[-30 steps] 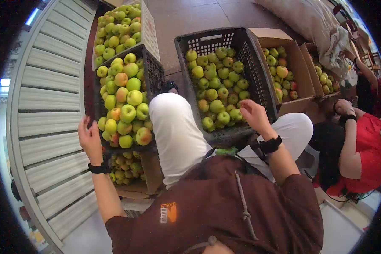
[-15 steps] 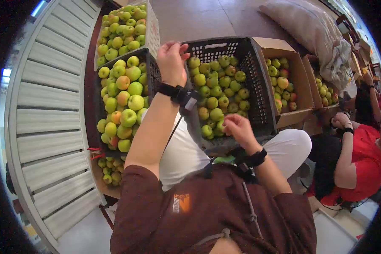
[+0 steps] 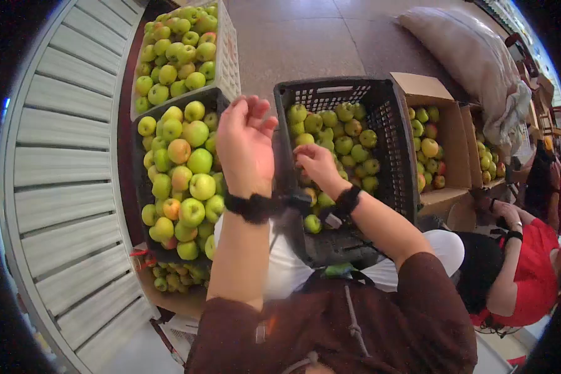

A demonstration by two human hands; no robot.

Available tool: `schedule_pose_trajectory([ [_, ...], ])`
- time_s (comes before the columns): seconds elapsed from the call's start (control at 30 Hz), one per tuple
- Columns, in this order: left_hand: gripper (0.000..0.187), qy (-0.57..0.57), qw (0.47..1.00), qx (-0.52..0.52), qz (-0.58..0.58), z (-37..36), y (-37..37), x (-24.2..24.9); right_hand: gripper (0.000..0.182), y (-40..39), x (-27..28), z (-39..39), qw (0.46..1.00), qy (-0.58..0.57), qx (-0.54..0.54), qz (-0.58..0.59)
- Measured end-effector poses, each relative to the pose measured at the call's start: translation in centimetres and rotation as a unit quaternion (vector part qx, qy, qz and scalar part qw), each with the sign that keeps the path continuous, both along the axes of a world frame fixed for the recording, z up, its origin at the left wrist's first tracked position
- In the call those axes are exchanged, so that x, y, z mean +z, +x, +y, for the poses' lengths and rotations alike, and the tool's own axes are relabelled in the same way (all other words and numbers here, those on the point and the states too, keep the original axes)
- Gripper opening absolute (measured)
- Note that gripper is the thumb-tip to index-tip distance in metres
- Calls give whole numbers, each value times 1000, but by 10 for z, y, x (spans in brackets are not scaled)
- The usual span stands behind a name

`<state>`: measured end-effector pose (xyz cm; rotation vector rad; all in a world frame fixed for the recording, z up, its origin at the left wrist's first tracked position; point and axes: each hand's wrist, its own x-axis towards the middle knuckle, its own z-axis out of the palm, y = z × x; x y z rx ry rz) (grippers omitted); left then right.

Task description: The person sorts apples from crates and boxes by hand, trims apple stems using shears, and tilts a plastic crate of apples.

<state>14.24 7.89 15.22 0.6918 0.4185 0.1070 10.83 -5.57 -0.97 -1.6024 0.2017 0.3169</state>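
Observation:
My left hand [image 3: 248,144] is raised between two black crates, palm facing up, its fingers loosely bent and apart, with nothing in it. Over the left part of the middle black crate [image 3: 405,168], my right hand [image 3: 321,165] is closed, fingertips drawn together; whatever they hold, if anything, is hidden. Green apples [image 3: 359,153], some with a reddish blush, lie below and around it in that crate. Beside my left hand stands another black crate [image 3: 142,134], heaped with larger yellow-green apples [image 3: 199,160].
A white crate [image 3: 229,53] of apples stands at the back left. Cardboard boxes [image 3: 449,124] with apples line the right, near a large pale sack [image 3: 458,47]. A slatted white panel [image 3: 68,162] borders the left. A person in red [image 3: 530,274] sits at the right.
My right hand has moved up and left across the middle crate. My left hand has come lower and nearer, turning its palm up. The view has shifted slightly.

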Motion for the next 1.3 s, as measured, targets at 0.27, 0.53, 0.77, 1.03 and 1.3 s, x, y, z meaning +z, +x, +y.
schedule_pose_trajectory([
  [0.27, 17, -25, 998, -30, 50, -15, -2, 10, 46, 97, -87, -4, 923, -340, -15, -179],
  [0.53, 20, 11, 996, -81, 33, -29, -5, 1, 48, 141, -130, 3, 920, -370, 53, -120],
  [0.77, 17, 113, 984, -137, 27, -48, -8, -12, 40, 85, -76, -32, 922, 349, -157, 62],
  [1.03, 46, 545, 778, -270, -159, -79, -37, -39, 46, -23, 55, -84, 837, 510, -158, 122],
  [1.3, 55, 467, 732, -456, -195, -95, -51, -36, 41, -76, 89, -89, 893, 423, -151, 25],
])
